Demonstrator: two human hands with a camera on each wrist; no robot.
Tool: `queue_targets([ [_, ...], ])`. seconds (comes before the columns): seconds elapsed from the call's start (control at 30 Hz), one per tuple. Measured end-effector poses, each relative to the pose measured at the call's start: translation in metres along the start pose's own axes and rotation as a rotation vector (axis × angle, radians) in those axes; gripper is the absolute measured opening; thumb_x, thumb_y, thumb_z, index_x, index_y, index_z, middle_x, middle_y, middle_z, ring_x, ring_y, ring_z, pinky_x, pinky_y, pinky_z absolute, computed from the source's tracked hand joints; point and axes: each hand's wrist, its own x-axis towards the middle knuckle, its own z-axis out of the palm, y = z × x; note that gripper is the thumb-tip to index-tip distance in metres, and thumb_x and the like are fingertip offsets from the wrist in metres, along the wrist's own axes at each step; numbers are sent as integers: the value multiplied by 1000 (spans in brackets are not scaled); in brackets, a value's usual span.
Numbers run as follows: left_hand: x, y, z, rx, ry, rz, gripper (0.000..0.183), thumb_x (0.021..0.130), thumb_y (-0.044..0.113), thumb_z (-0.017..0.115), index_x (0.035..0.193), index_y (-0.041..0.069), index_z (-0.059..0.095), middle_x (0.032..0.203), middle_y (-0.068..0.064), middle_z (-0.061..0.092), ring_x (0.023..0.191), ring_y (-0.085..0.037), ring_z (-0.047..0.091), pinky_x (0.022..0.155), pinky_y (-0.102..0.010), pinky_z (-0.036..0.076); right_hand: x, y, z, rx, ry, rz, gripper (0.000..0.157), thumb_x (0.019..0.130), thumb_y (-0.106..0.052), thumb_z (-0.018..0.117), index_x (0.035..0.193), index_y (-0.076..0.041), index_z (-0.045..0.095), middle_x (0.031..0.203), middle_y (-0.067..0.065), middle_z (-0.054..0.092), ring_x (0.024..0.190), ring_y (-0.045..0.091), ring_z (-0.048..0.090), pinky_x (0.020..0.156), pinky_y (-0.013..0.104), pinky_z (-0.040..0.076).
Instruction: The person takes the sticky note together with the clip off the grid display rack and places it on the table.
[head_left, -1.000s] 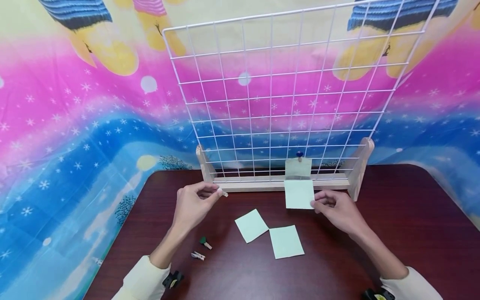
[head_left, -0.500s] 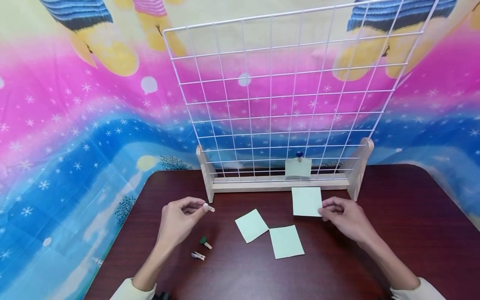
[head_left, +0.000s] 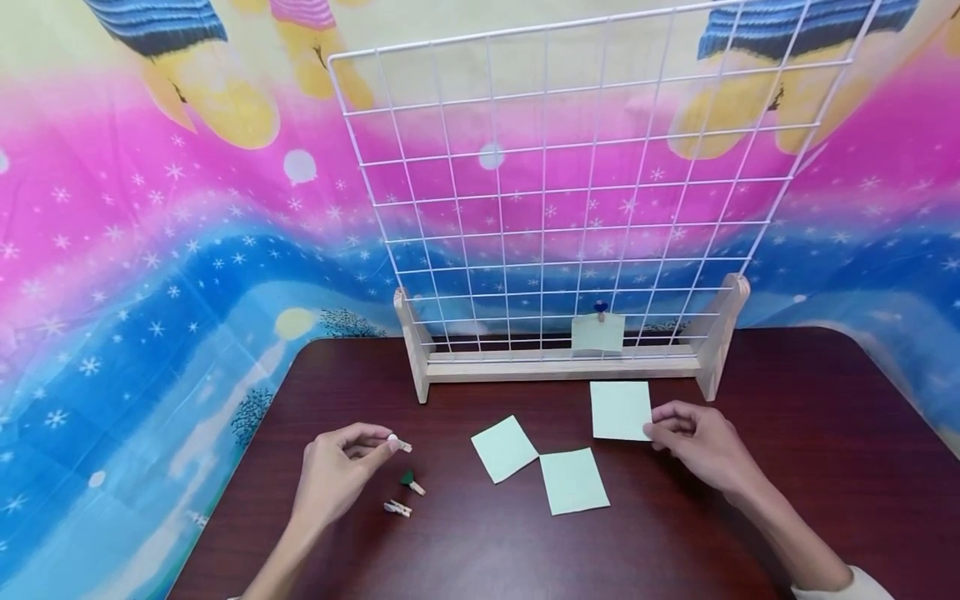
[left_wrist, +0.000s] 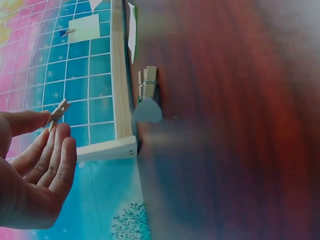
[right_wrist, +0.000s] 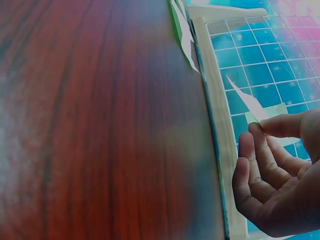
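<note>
My left hand [head_left: 337, 467] pinches a small wooden clothespin [left_wrist: 59, 111] with a white top between thumb and fingertips, above the table's left part. My right hand [head_left: 701, 442] holds a pale green paper square [head_left: 621, 410] by its lower right corner, in front of the rack. In the right wrist view that paper [right_wrist: 248, 102] appears nearly edge-on. Below and right of my left hand lie a clothespin with a green heart [head_left: 408, 479] and another clothespin [head_left: 398, 508] with a pale heart. Two more paper squares [head_left: 505, 450] [head_left: 575, 482] lie between my hands.
A white wire grid [head_left: 542, 200] leans back in a wooden stand [head_left: 562, 369] at the table's far side. Low on the grid hangs a paper square [head_left: 597, 335] under a clothespin with a blue heart [head_left: 601, 307]. Behind stands a patterned cloth [head_left: 225, 267].
Both hands have drawn back from the grid toward the person. The left hand moved left with its clothespin; the right hand moved slightly right with its paper.
</note>
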Motion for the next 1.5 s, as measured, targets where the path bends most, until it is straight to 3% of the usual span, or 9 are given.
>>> queue_targets([
  [0.5, -27, -29, -4, -14, -28, -132, 10, 89, 18, 88, 98, 15, 84, 88, 1, 82, 77, -4, 77, 70, -19, 58, -2, 6, 2, 5, -22, 33, 28, 104, -21, 71, 122, 1, 70, 101, 9, 80, 84, 13, 74, 72, 27, 60],
  [0.8, -38, -38, -4, -81, -94, -220, 14, 88, 16, 89, 98, 9, 83, 86, -3, 82, 72, -12, 77, 64, -23, 59, -1, 6, 5, 7, -18, 33, 28, 105, -21, 71, 122, 1, 70, 100, 9, 80, 83, 13, 74, 72, 26, 60],
  [1.1, -45, -42, -5, -32, -151, -283, 11, 88, 15, 87, 96, 11, 82, 82, -2, 80, 68, -13, 72, 61, -25, 57, 1, 8, 9, -17, -15, 50, 26, 105, -20, 71, 120, 0, 71, 98, 9, 81, 80, 12, 73, 67, 26, 59],
  [1.5, -49, -51, -5, 52, -230, -258, 11, 89, 18, 86, 93, 10, 81, 74, -1, 77, 66, -14, 69, 58, -26, 55, 1, 8, 12, -86, -17, 54, 27, 101, -17, 74, 119, 2, 71, 91, 4, 81, 76, 12, 72, 64, 25, 54],
])
